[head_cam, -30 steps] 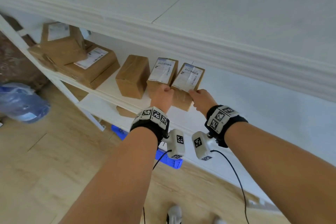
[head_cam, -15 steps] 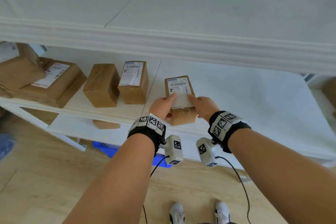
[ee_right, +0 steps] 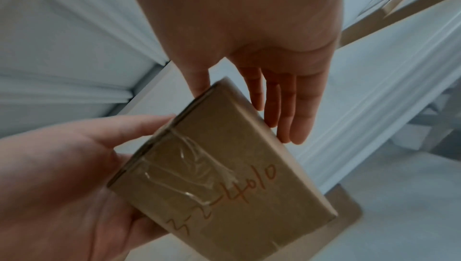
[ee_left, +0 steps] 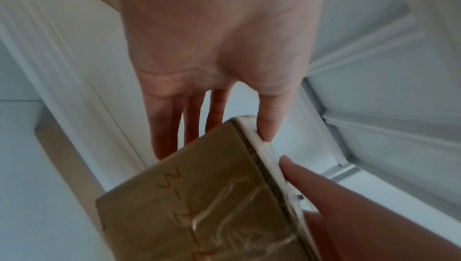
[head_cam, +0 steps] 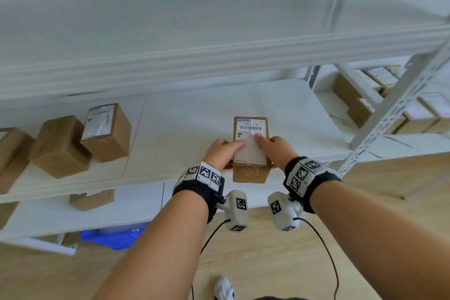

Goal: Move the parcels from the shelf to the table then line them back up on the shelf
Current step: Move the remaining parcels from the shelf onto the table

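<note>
A small brown cardboard parcel (head_cam: pixel 250 156) with a white barcode label on top sits at the front edge of the white shelf (head_cam: pixel 194 117), its near end jutting over the edge. My left hand (head_cam: pixel 224 153) grips its left side with the thumb on the label. My right hand (head_cam: pixel 277 151) grips its right side in the same way. In the left wrist view the parcel (ee_left: pixel 199 196) shows its taped end, with my fingers (ee_left: pixel 169 127) running along its side. In the right wrist view the parcel (ee_right: pixel 224 166) shows orange handwriting on that end.
Three more parcels stand in a row at the shelf's left: a labelled one (head_cam: pixel 107 131), a plain one (head_cam: pixel 60 146) and another (head_cam: pixel 12 153). One parcel (head_cam: pixel 91 200) lies on the lower shelf, above a blue bin (head_cam: pixel 114 236). A perforated upright (head_cam: pixel 389 114) and a neighbouring rack of parcels (head_cam: pixel 414 114) stand right.
Both hands have carried the labelled parcel to the right along the shelf, away from the row it stood in. The head view has swung right with it.
</note>
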Tool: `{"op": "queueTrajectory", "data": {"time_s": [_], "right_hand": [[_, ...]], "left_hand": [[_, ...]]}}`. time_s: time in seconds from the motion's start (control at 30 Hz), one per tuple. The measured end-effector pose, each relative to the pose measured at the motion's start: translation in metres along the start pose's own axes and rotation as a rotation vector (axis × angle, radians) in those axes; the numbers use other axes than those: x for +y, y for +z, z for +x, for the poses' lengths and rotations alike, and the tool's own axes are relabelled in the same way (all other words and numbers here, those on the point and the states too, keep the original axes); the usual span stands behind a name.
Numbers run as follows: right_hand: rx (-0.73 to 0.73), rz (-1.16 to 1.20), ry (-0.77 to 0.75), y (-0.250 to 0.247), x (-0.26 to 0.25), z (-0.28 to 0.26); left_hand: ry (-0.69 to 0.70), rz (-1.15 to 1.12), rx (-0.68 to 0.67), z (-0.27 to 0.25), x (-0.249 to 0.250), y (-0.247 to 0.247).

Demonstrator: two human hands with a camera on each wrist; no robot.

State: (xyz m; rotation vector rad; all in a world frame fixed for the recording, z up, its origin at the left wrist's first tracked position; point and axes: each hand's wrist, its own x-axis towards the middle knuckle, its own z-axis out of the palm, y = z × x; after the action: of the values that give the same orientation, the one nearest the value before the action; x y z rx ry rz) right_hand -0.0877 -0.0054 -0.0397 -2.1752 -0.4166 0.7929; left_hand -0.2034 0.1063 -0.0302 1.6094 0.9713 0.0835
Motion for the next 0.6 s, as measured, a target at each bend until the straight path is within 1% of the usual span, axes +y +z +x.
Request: {"op": "queueTrajectory", "data": {"time_s": [0.07,0.2,0.33,0.47,0.6], "right_hand": [[0.006,0.015,0.009,-0.029,0.021,-0.008],[0.034,0.022,0.023,-0.087,0.073,-0.028],[0.073,-0.044,0.051,-0.15,0.127,-0.046],[0.096,0.004,0.092,-0.211,0.178,-0.059],[0.171,0.078,0.132,-0.266,0.225,-0.068]], "left_hand": [[-0.008,-0.014,-0.042,-0.009,0.007,0.03],[-0.016,0.005,-0.081,-0.032,0.018,0.103],[-0.032,0.037,-0.137,-0.055,0.031,0.18],[-0.02,0.042,-0.196,-0.074,0.043,0.255],[0.016,0.038,-0.234,-0.087,0.061,0.327]]}}
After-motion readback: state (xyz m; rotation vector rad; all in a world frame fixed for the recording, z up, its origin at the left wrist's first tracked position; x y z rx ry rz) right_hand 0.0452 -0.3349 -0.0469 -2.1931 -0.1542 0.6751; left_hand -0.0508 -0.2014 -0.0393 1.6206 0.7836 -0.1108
